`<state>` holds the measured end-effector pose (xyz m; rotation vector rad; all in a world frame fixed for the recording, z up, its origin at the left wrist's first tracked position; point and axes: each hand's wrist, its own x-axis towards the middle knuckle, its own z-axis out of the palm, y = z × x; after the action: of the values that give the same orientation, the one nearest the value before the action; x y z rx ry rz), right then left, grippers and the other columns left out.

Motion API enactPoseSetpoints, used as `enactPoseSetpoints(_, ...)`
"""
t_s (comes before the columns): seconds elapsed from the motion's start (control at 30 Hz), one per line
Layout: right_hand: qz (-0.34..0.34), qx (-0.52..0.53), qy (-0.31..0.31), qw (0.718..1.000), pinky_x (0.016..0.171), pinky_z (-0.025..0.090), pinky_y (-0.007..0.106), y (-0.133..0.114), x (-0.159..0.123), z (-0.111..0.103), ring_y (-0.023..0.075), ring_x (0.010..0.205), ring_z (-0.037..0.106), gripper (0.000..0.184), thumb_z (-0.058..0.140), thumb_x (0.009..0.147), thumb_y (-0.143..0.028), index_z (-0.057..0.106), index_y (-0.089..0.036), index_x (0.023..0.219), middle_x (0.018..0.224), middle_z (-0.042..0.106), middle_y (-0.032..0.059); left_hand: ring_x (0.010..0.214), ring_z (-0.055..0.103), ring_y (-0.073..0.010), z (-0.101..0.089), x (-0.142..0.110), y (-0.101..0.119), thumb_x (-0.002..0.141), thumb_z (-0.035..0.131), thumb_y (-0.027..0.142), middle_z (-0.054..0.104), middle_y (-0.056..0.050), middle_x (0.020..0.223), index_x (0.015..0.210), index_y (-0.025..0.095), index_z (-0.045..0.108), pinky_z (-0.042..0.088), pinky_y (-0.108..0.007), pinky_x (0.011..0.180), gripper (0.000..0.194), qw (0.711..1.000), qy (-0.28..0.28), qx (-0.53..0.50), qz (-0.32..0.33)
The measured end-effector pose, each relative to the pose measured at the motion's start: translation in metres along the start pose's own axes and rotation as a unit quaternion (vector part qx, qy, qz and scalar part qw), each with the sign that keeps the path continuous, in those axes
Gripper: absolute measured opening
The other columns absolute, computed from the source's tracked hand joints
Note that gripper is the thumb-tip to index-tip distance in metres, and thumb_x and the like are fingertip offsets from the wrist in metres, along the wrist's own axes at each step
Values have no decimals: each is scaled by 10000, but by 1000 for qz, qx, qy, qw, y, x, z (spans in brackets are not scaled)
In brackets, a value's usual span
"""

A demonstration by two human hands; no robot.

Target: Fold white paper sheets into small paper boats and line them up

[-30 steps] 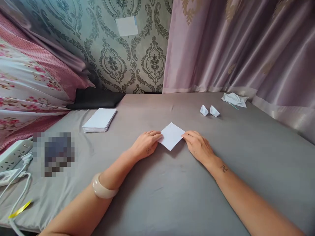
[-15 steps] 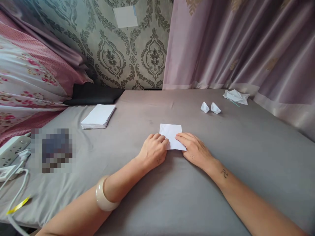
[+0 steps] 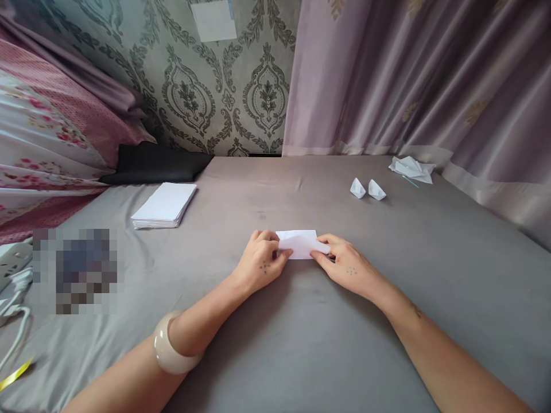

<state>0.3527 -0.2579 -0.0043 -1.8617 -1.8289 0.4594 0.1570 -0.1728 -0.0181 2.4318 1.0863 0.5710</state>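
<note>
A small white sheet of paper (image 3: pixel 299 244) is at the middle of the grey-covered surface, its near edge curled up and over. My left hand (image 3: pixel 262 255) grips its left side, thumb on the near face and fingers behind. On the right side, my right hand (image 3: pixel 342 258) pinches the paper between thumb and fingers. Past the right hand stand two small folded white paper shapes (image 3: pixel 357 188), side by side. A cream bangle (image 3: pixel 174 347) circles my left forearm.
A stack of white paper (image 3: pixel 164 205) lies at the left, with a black folded item (image 3: pixel 155 163) behind it. Crumpled white paper (image 3: pixel 412 169) sits at the far right near the curtain (image 3: pixel 379 74). A power strip (image 3: pixel 15 261) and cable occupy the left edge.
The paper lay flat under both hands; now its near edge is lifted and bent over, so it looks shorter. Both hands have turned, with thumbs now showing in front. The view shifted slightly.
</note>
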Motion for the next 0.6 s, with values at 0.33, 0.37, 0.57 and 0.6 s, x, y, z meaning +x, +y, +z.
enactPoseSetpoints(0.33,88,-25,122,988,655,438,311,12,9,24,126,634,540,432,473,896,-429,485,-199,530,963,581,64,932,485,-248,15,0,-8,886,527,382,582,-108,1011,588,171,599,463,-424,852,373,996,55,22,-70)
enactPoseSetpoints(0.37,86,-37,127,987,652,435,310,12,10,26,129,639,537,426,476,896,-419,460,-203,530,943,571,63,929,483,-249,16,0,-9,887,527,379,579,-110,1012,593,170,597,463,-425,848,368,996,55,26,-68)
enactPoseSetpoints(0.57,85,-89,127,984,637,414,296,13,10,29,126,642,514,392,498,894,-377,364,-216,563,879,520,37,954,471,-254,13,0,-10,885,551,392,561,-113,1033,609,162,586,469,-409,834,361,997,36,30,-59)
enactPoseSetpoints(0.6,84,-92,127,984,635,412,295,13,10,29,124,637,509,392,505,892,-377,355,-217,568,875,512,33,960,470,-254,13,0,-10,885,554,393,558,-111,1035,613,161,585,470,-407,833,359,997,35,29,-57)
